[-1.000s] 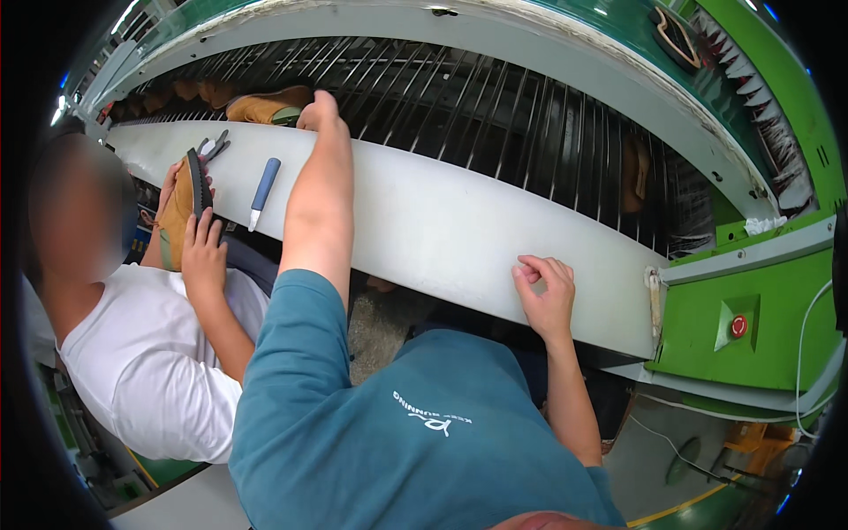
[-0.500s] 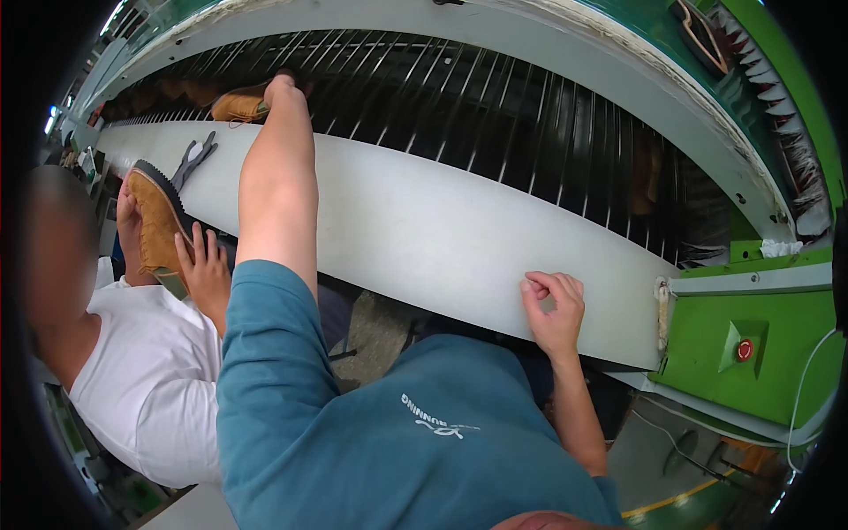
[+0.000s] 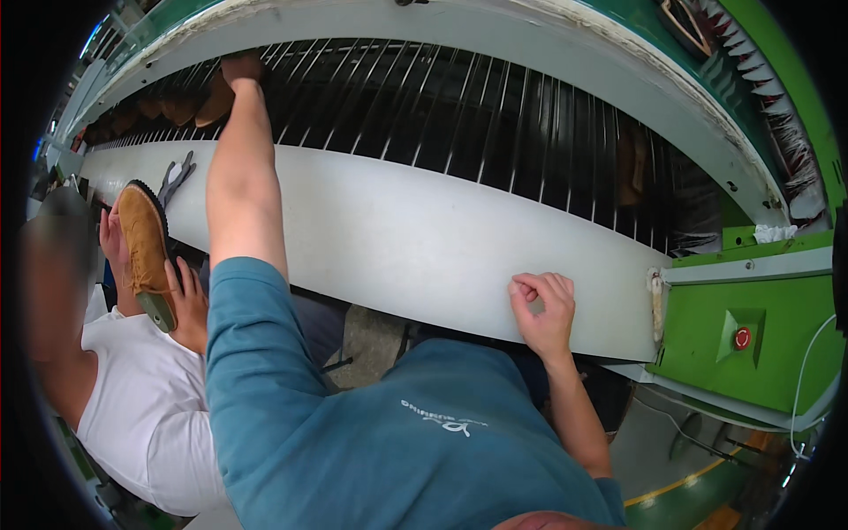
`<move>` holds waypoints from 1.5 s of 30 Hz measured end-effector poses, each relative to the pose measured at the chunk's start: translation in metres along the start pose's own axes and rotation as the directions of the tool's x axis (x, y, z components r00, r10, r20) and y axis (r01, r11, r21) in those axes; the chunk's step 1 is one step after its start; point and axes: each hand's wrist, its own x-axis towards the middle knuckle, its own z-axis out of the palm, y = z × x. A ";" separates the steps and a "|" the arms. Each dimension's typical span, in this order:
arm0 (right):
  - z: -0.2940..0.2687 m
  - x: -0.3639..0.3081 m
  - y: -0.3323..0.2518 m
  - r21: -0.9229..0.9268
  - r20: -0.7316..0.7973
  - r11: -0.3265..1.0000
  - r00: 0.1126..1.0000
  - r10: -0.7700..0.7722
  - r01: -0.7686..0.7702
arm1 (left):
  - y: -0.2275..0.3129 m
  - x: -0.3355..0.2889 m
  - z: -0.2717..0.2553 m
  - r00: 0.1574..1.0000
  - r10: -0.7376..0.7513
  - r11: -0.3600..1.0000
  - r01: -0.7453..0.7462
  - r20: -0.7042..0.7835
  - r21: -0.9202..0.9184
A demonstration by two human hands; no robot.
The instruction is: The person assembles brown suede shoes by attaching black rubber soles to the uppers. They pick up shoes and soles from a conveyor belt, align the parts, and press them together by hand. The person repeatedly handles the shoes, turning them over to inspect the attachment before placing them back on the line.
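Since the earlier frame, the left hand [image 3: 241, 69] had gone farther left and deeper into the rack, the tan shoe [image 3: 215, 104] had shifted left along with it, and the co-worker's shoe [image 3: 143, 240] had turned to show more of its laced upper. Farthest left, well to the left of the left hand and nearer the body, the co-worker [image 3: 146, 397] in a white top held that shoe between two hands, toe upward, its dark sole edge toward the ledge [image 3: 397, 221]. Between that shoe and the left forearm, a gray tool [image 3: 177, 178] lay on the ledge. Several brown shoes [image 3: 179, 108] stood in a row just left of the left hand. Nearest was the tan shoe, right at the hand; shadow hid the fingers, so whether they were clamped on it could not be told. To the hand's right ran the metal rods [image 3: 413, 106], with a dim brown thing [image 3: 633, 168] among them, beyond and to the right of the right hand [image 3: 545, 309]. That hand was over the ledge, fingers curled, thumb and forefinger tips together in a loose ring. Right of it stood a green panel [image 3: 693, 309] with a red button [image 3: 743, 338].
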 end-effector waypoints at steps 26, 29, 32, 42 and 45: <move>0.002 -0.013 0.011 0.155 -0.122 0.985 0.991 -0.062 0.081 | 0.394 -0.380 -0.359 0.680 0.650 -0.090 -0.374 -0.339 -0.923; 0.002 -0.015 0.010 0.156 -0.136 0.982 0.987 -0.083 0.104 | 0.393 -0.380 -0.362 0.690 0.648 -0.068 -0.368 -0.322 -0.927; 0.002 -0.019 0.013 0.127 -0.117 0.987 0.990 -0.079 0.094 | 0.394 -0.384 -0.364 0.704 0.638 -0.062 -0.358 -0.313 -0.932; -0.004 -0.019 0.012 0.150 -0.020 0.988 1.000 -0.020 0.022 | 0.389 -0.381 -0.359 0.694 0.667 -0.107 -0.269 -0.270 -0.957; -0.004 -0.014 0.006 0.172 -0.003 0.985 1.000 0.002 -0.001 | 0.389 -0.377 -0.347 0.712 0.639 -0.147 -0.259 -0.291 -0.955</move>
